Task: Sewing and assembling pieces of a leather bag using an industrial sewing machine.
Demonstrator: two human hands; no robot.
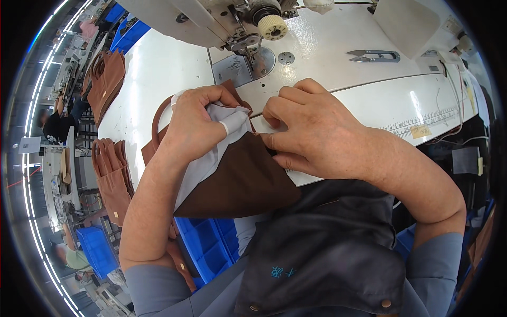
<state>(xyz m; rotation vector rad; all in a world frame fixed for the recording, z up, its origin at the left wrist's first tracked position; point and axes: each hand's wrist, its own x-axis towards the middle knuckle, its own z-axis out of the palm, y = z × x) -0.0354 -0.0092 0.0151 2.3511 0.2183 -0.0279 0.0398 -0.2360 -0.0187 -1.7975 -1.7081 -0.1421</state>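
A brown bag (240, 179) with a pale grey-white lining (203, 169) lies at the table's front edge, its lower part hanging over. My left hand (200, 124), with white wraps on a finger and the thumb, is closed on the lining and upper edge. A brown handle (158, 119) loops out beside that wrist. At the bag's right edge my right hand (317, 129) has its fingers curled, index finger and thumb against the fabric. Its exact grip is partly hidden. Just beyond both hands stands the sewing machine's needle area (253, 53).
Grey thread snips (374, 56) lie at the back right, beyond a printed ruler strip (422, 126). More brown bags (112, 182) (107, 84) sit along the left edge. Blue bins (206, 245) stand below the table. The machine head (211, 21) overhangs the far side.
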